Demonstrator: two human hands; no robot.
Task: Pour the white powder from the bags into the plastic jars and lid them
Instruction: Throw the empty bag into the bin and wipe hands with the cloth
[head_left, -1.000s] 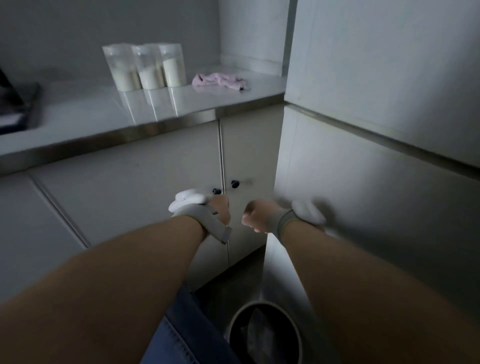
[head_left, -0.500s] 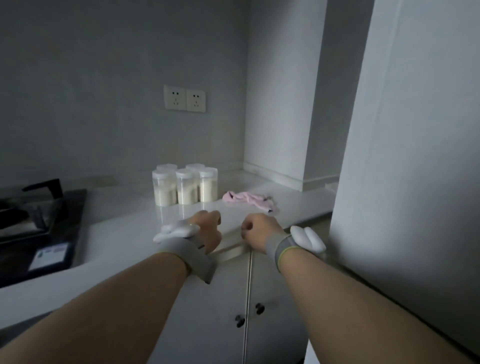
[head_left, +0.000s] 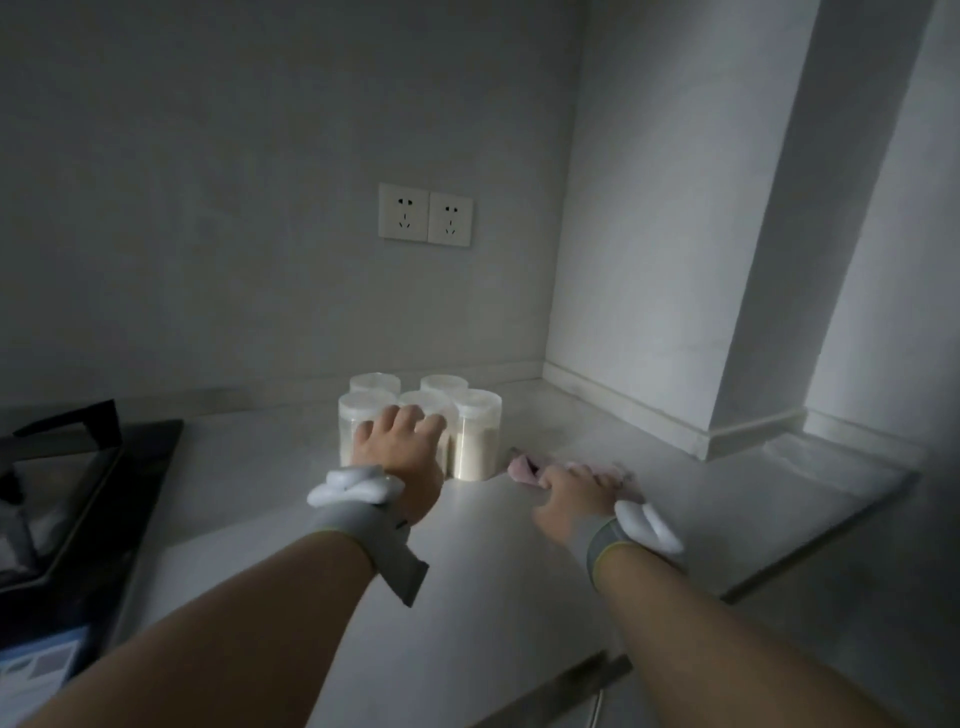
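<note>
Dim kitchen corner, grey wall w/ dbl socket (head_left: 425, 214). 5 lidded jars (head_left: 475, 436) w/ powder clustered at back of pale counter (head_left: 519, 597). L hand (head_left: 397, 452) on front jars, R hand (head_left: 571, 499) on pink cloth (head_left: 524, 465) beside them. Grip on either: can't tell. Hob (head_left: 78, 493) at left.

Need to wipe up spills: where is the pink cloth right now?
In the head view, the pink cloth lies on the counter right of centre, just right of the lidded jars, with the right hand resting on it.
</note>
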